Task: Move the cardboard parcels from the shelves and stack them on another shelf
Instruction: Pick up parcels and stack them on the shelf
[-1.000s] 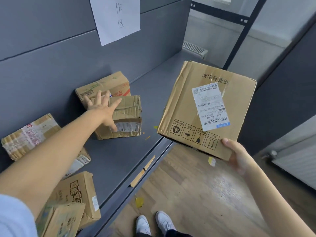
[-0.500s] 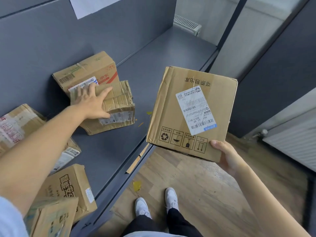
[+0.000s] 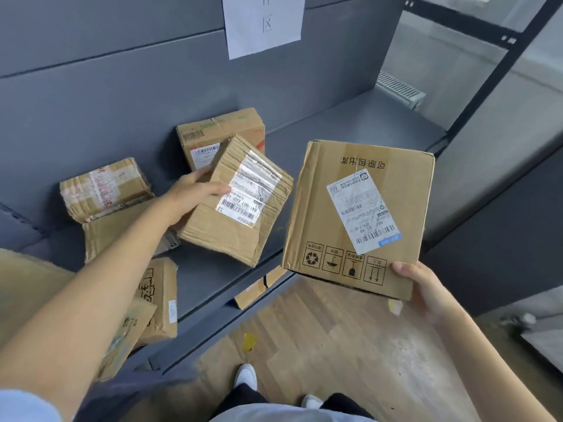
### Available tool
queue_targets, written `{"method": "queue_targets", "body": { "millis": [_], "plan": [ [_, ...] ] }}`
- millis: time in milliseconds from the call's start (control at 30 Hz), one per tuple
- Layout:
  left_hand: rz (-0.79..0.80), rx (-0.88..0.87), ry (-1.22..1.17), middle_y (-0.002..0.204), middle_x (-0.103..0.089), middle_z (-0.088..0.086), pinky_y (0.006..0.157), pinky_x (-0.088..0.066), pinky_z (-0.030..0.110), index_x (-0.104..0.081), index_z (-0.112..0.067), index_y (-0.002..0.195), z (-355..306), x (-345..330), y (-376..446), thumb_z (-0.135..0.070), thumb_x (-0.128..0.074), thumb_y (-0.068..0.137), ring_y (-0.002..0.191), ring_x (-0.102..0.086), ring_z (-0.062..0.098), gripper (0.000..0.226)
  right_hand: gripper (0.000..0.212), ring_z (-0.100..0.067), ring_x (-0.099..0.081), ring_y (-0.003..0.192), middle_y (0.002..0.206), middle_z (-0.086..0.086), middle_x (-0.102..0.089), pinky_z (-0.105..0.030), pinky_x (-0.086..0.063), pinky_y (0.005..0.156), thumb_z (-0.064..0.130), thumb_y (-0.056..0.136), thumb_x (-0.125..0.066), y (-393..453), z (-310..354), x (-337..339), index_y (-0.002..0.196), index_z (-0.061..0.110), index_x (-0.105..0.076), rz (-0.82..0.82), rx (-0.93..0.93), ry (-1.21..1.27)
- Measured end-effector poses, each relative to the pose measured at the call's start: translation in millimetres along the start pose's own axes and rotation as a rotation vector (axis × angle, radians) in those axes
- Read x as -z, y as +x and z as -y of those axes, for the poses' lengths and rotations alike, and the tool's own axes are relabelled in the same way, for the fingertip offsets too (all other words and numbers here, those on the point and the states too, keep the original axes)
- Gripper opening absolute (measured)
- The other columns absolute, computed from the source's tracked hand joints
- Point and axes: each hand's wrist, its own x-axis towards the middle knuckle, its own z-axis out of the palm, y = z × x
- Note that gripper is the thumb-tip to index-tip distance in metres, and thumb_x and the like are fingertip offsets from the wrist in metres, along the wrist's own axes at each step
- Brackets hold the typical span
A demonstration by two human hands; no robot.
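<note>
My left hand (image 3: 195,193) grips a crumpled flat cardboard parcel (image 3: 240,199) by its left edge and holds it tilted above the grey shelf (image 3: 320,141), white barcode label up. My right hand (image 3: 423,289) holds a larger square cardboard box (image 3: 359,217) by its near right corner, out over the floor beyond the shelf edge. A box with red print (image 3: 222,132) leans on the back panel behind the lifted parcel. Further left on the shelf lie a taped parcel (image 3: 103,187), a flat parcel under my forearm (image 3: 112,229) and a printed box (image 3: 158,300).
A paper sign (image 3: 262,22) hangs on the grey back panel. A cardboard scrap (image 3: 259,287) pokes over the shelf's front edge. Wooden floor (image 3: 350,345) and my shoes (image 3: 246,376) lie below. A dark shelf post (image 3: 499,65) and a radiator (image 3: 399,89) stand at the right.
My left hand closed on the crumpled parcel and lifted it off the shelf, turning its label face up. The box in my right hand stayed roughly in place.
</note>
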Motion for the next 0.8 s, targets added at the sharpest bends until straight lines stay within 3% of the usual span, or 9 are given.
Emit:
{"method": "queue_targets", "body": {
  "millis": [133, 233, 300, 367, 433, 500, 533, 633, 800],
  "plan": [
    [-0.039, 0.03, -0.254, 0.096, -0.071, -0.002, 0.062, -0.048, 0.025, -0.06, -0.025, 0.116, -3.9, -13.5, -61.6, -0.044, -0.075, 0.041, 0.08, -0.068, 0.012, 0.079, 0.046, -0.025, -0.071, 0.076, 0.095, -0.016, -0.072, -0.029, -0.057, 0.055, 0.013, 0.078, -0.048, 4.1, 11.4, 24.5, 0.119, -0.006, -0.054, 0.13, -0.043, -0.015],
    [-0.101, 0.054, -0.297, 0.094, -0.072, -0.004, 0.071, -0.049, 0.029, -0.063, -0.023, 0.11, 1.9, -33.7, -109.8, -0.042, -0.073, 0.054, 0.09, -0.067, 0.015, 0.061, 0.039, -0.027, -0.071, 0.084, 0.1, -0.017, -0.072, -0.033, -0.058, 0.061, 0.012, 0.077, -0.052, 7.9, 17.0, 38.6, 0.114, 0.0, -0.06, 0.231, -0.118, -0.054],
    [-0.134, 0.105, -0.368, 0.089, -0.074, -0.007, 0.081, -0.048, 0.032, -0.066, -0.026, 0.1, 11.3, -51.8, -142.8, -0.042, -0.065, 0.063, 0.091, -0.066, 0.016, 0.041, 0.035, -0.027, -0.07, 0.088, 0.1, -0.013, -0.072, -0.036, -0.06, 0.07, 0.012, 0.083, -0.044, 10.5, 15.1, 46.9, 0.104, 0.009, -0.072, 0.297, -0.147, -0.078],
    [-0.202, 0.151, -0.474, 0.088, -0.075, -0.003, 0.083, -0.048, 0.034, -0.068, -0.025, 0.095, 24.5, -68.5, -177.0, -0.04, -0.067, 0.061, 0.087, -0.067, 0.018, 0.037, 0.041, -0.024, -0.071, 0.083, 0.095, -0.011, -0.074, -0.035, -0.06, 0.069, 0.013, 0.088, -0.037, 11.9, 11.7, 50.1, 0.088, 0.016, -0.078, 0.376, -0.176, -0.1],
    [-0.294, 0.164, -0.556, 0.094, -0.075, 0.001, 0.084, -0.049, 0.036, -0.069, -0.023, 0.097, 39.9, -82.4, -212.4, -0.038, -0.072, 0.055, 0.092, -0.067, 0.022, 0.045, 0.026, -0.024, -0.072, 0.078, 0.09, -0.012, -0.074, -0.035, -0.059, 0.062, 0.028, 0.081, -0.056, 9.3, 10.9, 47.9, 0.082, 0.015, -0.079, 0.473, -0.213, -0.145],
    [-0.377, 0.155, -0.613, 0.101, -0.073, 0.004, 0.084, -0.05, 0.037, -0.068, -0.022, 0.104, 53.5, -95.6, -249.3, -0.034, -0.071, 0.06, 0.096, -0.067, 0.025, 0.046, 0.05, -0.025, -0.072, 0.078, 0.092, -0.014, -0.074, -0.034, -0.058, 0.06, 0.041, 0.044, -0.087, 7.7, 9.6, 44.9, 0.084, 0.012, -0.079, 0.62, -0.228, -0.225],
    [-0.418, 0.146, -0.63, 0.105, -0.072, 0.004, 0.086, -0.05, 0.038, -0.066, -0.022, 0.11, 59.4, -100.7, -267.4, -0.033, -0.07, 0.064, 0.099, -0.067, 0.025, 0.047, 0.06, -0.026, -0.072, 0.08, 0.095, -0.016, -0.073, -0.034, -0.058, 0.062, 0.04, 0.034, -0.09, 8.1, 8.4, 41.9, 0.085, 0.012, -0.079, 0.676, -0.252, -0.277],
    [-0.538, 0.142, -0.66, 0.115, -0.069, 0.005, 0.097, -0.045, 0.047, -0.062, -0.023, 0.12, 77.6, -107.6, -315.2, -0.039, -0.073, 0.062, 0.108, -0.064, 0.027, 0.062, 0.058, -0.028, -0.071, 0.087, 0.104, -0.017, -0.071, -0.035, -0.058, 0.066, 0.035, 0.038, -0.085, 3.9, 8.1, 18.2, 0.092, 0.014, -0.078, 0.818, -0.304, -0.351],
    [-0.775, 0.153, -0.739, 0.116, -0.069, 0.005, 0.1, -0.042, 0.052, -0.06, -0.023, 0.122, 109.8, -111.3, -383.5, -0.04, -0.073, 0.065, 0.109, -0.063, 0.028, 0.061, 0.047, -0.027, -0.07, 0.09, 0.105, -0.017, -0.071, -0.032, -0.057, 0.067, 0.032, 0.052, -0.067, -10.8, -9.1, -31.0, 0.093, 0.012, -0.077, 0.95, -0.32, -0.413]
  ]
}}
